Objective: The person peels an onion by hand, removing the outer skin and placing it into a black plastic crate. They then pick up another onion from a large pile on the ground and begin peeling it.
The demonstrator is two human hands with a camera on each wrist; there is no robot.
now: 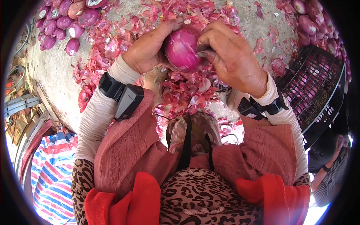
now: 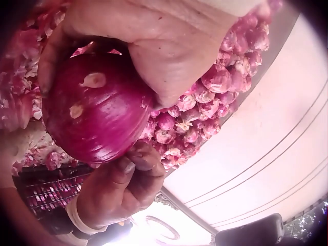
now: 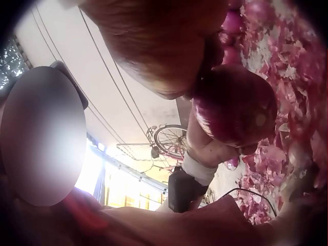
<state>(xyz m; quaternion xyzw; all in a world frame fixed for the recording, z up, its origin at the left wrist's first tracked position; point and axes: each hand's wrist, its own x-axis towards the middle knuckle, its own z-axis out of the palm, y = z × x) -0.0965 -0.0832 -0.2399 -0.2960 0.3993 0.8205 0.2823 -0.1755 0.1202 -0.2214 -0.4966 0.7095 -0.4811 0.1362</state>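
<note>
A large purple-red onion [image 1: 183,48] with a smooth, shiny surface is held up over the littered ground. My left hand [image 1: 148,50] grips it from the left, fingers around its far side. In the left wrist view two pale spots mark the onion [image 2: 97,110], and the left hand [image 2: 154,41] curves over it. My right hand [image 1: 232,56] has curled fingers, with thumb and forefinger pinching at the onion's right side. The right hand [image 2: 123,189] touches the onion's lower edge in the left wrist view. Any skin between those fingertips is hidden.
Loose onion skins [image 1: 112,45] cover the ground around the feet. Peeled onions [image 1: 63,20] lie piled at the far left, and more onions [image 1: 311,18] at the far right. A black plastic crate [image 1: 313,82] stands tilted on the right. A striped sheet [image 1: 54,168] lies at the left.
</note>
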